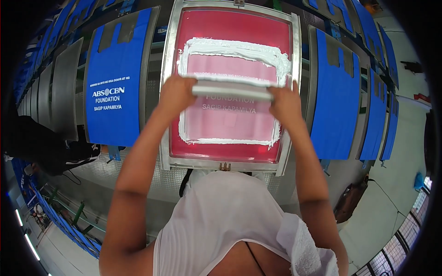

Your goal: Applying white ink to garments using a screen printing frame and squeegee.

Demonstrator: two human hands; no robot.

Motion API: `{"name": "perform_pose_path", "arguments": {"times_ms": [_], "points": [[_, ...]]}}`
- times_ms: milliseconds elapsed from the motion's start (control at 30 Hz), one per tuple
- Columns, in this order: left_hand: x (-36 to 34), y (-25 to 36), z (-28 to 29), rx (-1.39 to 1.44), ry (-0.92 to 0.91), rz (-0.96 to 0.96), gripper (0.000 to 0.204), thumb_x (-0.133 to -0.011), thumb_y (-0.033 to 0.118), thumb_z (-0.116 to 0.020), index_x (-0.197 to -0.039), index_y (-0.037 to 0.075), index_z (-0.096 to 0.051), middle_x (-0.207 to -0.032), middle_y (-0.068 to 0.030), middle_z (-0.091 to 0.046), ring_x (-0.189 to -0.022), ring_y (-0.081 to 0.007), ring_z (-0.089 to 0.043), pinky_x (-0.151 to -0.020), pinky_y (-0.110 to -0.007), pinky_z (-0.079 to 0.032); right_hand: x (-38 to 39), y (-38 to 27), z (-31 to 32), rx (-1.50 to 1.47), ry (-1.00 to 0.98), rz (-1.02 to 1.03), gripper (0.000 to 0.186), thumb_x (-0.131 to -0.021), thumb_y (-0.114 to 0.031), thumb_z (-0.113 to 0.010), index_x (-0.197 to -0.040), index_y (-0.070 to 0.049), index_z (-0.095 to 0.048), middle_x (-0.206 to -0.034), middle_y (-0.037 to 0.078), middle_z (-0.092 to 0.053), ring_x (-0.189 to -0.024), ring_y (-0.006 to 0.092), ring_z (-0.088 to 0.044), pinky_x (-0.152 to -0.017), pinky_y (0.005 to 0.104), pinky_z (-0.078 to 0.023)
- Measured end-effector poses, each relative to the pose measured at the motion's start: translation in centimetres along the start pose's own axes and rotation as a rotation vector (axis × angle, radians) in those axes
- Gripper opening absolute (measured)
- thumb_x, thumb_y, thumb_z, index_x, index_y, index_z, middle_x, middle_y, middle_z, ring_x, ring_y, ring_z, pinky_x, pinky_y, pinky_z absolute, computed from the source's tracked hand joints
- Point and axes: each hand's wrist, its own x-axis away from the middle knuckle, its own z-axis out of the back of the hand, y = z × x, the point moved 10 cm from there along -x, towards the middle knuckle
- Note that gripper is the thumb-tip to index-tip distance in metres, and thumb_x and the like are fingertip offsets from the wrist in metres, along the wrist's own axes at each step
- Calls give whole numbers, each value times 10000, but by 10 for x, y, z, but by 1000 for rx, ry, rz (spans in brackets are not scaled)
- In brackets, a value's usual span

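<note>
My left hand (pixel 178 94) and my right hand (pixel 285 106) grip the two ends of a squeegee (pixel 232 92) with a pale handle. It lies crosswise over a screen-printing screen (pixel 198 162) that has a metal frame and pink-red mesh (pixel 232 24). Thick white ink (pixel 230 47) is heaped in a band toward the far end of the mesh. More of it runs down both sides and along the near edge, around a paler pink area with stencilled lettering. The squeegee covers part of that lettering, and its lower edge is hidden. Some motion blur softens both hands.
To the left of the screen a blue cut fabric panel (pixel 113 62) with white print lies on a grey board. Another blue panel (pixel 335 106) without visible print lies to the right. More boards line both sides. A dark shoe (pixel 83 154) shows at left; a white towel (pixel 306 250) hangs over my chest.
</note>
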Motion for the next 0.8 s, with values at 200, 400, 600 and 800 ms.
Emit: {"name": "perform_pose_path", "arguments": {"times_ms": [200, 400, 600, 800], "points": [[-103, -32, 10, 17, -39, 56, 277, -662, 302, -764, -820, 89, -687, -710, -140, -653, -714, -323, -648, -683, -426, -515, -96, 34, 29, 77, -3, 6, 331, -644, -97, -602, -967, -122, -675, -847, 132, -677, -887, 294, -643, -976, 492, -373], [-98, -39, 70, -61, 170, 66, 523, -651, 352, -777, -1079, 98, -617, -1007, -140, -636, -947, -323, -603, -804, -402, -481, -131, 25, 76, -58, 27, 157, 354, -632, -86, -629, -984, -65, -669, -900, 210, -654, -887, 371, -624, -802, 400, -505], [63, 16, 16, 357, -388, 360, 315, -874, 297, -570, -1080, 63, -604, -923, -181, -640, -846, -322, -617, -745, -420, -484, -165, 46, 66, -62, -86, 164, 432, -592, -149, -653, -1006, -30, -662, -968, 253, -634, -923, 386, -614, -843, 404, -490], [287, 99, -175, 1220, -698, 636, 413, -910, 397, -555, -1003, 6, -648, -786, -76, -652, -724, -138, -568, -708, -297, -464, -170, 11, 45, -49, -309, 215, 546, -600, -176, -647, -1132, -53, -623, -1036, 208, -645, -968, 352, -616, -882, 385, -477]]}}
